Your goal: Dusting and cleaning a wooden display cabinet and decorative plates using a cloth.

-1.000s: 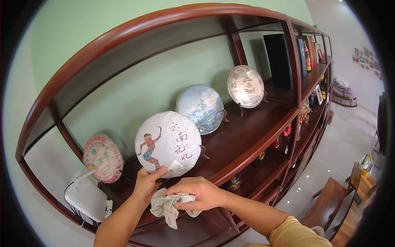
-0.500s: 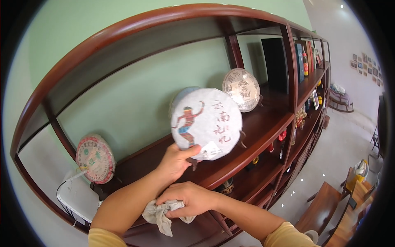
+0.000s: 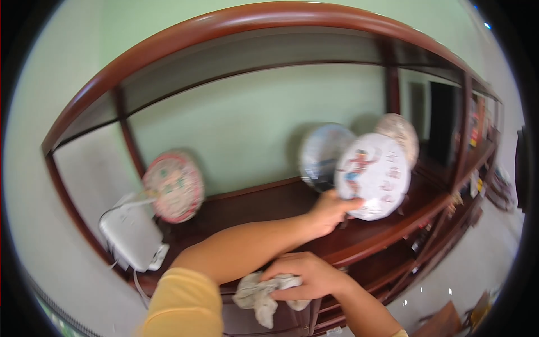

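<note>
My left hand [image 3: 330, 212] grips the lower edge of a round tea cake [image 3: 371, 177] in white paper, printed with a dancing figure and red characters. The cake is held over the shelf's front part, overlapping a brownish round cake [image 3: 397, 137] behind it. A bluish disc [image 3: 324, 156] stands to its left, its lower right partly covered. Below my left forearm, my right hand [image 3: 306, 276] is closed around a crumpled grey-white cloth [image 3: 261, 296] that hangs from its fingers. A pink-rimmed round cake [image 3: 174, 186] leans at the shelf's left end.
The dark red wooden shelf unit [image 3: 258, 219] has a thick curved top rail [image 3: 269, 17] and lower tiers. A white box-shaped device [image 3: 132, 236] with cables sits at the left end. A black upright panel [image 3: 445, 132] stands farther right, beyond an upright post.
The view has swung left. My left hand has carried the white tea cake rightward along the shelf, uncovering the bluish disc. My right hand still holds the cloth.
</note>
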The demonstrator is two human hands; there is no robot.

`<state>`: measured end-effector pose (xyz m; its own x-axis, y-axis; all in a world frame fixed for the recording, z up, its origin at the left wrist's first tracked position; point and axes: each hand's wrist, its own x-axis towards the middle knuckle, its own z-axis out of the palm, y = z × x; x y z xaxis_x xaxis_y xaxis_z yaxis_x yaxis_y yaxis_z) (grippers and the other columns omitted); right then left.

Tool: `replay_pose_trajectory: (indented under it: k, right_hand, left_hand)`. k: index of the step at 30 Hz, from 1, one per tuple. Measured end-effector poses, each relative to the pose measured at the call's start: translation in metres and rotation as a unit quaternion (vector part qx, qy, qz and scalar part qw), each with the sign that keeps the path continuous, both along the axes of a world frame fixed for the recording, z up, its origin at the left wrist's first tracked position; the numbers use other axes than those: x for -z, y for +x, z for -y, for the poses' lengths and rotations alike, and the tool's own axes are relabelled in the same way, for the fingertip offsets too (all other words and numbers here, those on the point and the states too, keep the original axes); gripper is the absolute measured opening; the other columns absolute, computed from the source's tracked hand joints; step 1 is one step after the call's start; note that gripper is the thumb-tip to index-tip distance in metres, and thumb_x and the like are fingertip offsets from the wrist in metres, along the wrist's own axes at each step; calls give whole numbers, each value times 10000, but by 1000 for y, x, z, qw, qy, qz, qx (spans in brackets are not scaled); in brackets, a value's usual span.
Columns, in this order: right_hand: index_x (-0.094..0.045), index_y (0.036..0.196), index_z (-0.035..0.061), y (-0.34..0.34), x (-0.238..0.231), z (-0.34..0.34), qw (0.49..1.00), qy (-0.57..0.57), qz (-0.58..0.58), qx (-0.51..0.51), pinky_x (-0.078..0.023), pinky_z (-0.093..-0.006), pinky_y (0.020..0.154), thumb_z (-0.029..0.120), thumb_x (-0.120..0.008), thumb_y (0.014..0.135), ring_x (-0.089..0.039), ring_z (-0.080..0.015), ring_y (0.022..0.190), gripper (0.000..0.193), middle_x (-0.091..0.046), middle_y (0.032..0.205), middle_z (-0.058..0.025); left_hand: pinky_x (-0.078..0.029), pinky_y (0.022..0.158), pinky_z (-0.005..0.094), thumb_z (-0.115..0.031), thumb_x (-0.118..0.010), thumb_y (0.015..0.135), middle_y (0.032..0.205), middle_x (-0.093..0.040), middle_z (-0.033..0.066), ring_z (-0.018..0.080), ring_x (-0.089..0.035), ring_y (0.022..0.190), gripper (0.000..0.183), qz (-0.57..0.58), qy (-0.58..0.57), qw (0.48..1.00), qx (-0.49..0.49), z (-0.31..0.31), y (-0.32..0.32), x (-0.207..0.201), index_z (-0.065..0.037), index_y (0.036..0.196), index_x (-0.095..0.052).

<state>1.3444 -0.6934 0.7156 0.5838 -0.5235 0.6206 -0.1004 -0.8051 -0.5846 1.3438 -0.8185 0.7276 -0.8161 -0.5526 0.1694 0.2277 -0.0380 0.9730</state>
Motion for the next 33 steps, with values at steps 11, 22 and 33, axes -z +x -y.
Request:
replay_pose_trajectory:
  k: [11,22,33]
  right_hand:
    - [-679,965,41,11,-1,4,999,52,3,-10,-486,-290,672,108,-764,688,-631,-196,738,298,-658,822,-82]
    - [-690,949,35,6,-3,-2,998,58,22,18,-470,-285,656,80,-766,661,-618,-182,715,302,-664,793,-68]
    - [-677,976,26,6,0,-4,995,96,39,12,-469,-261,644,67,-765,686,-623,-142,729,306,-658,815,-75]
  left_hand:
    - [-477,804,294,-114,-726,779,1054,-615,117,176,-584,936,393,39,-61,988,-134,-1,45,-6,9,1114,-561]
    - [-249,988,482,-328,-649,810,1175,-376,296,418,-322,1129,628,140,-246,612,-738,-10,249,-11,118,1150,-367]
    - [-333,978,412,-261,-603,861,1183,-445,247,324,-403,1160,455,172,-51,598,-781,23,311,14,93,1073,-411]
